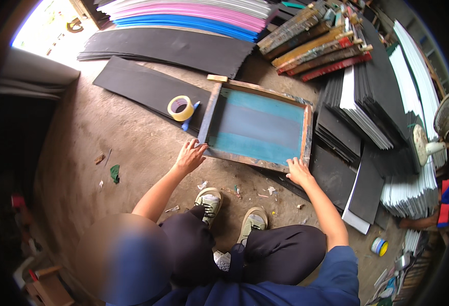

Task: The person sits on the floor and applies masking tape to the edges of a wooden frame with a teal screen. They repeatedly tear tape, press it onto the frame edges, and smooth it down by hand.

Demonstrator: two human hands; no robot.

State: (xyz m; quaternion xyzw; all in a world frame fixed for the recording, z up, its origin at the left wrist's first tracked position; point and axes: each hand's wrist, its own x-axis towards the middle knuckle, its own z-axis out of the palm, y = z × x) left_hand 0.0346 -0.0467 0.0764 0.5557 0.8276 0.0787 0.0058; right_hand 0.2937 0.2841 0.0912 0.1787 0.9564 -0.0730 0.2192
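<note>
One floor [127, 199], brown and rough, runs under the hands and out to the stacked stock. Small litter lies short of the hands; left of the left hand, a green scrap [114, 174]. Room crowded beyond and right of the hands; far beyond the left hand, a bright opening [43, 23].

Counts, near to far:

Shoes [209, 204]: 2, pale green, on the floor nearer than the hands.

Can [379, 247]: 1, blue and yellow, right of and nearer than the right hand.

Hands: 2. Left hand [191, 157] touches the near left corner of the screen, fingers partly bent. Right hand [299, 171] touches the near right corner, fingers loosely curled at the rail. Undersides hidden; cannot tell whether either is closed on it.

Mesh screen [257, 127]: 1, wood-framed, teal with a greyish band, between and just beyond the hands, partly over black sheets.

Tape roll [180, 117]: 1, and blue pen [188, 122]: 1, side by side on a black sheet [138, 84] beyond the left hand.

Fan [427, 145]: 1, well right of the right hand.

Wooden frames [316, 43]: at least 5, piled beyond the right hand; overlap prevents an exact count.

Coloured stack [183, 15]: 1, white, pink and blue layers, farthest beyond the left hand.
</note>
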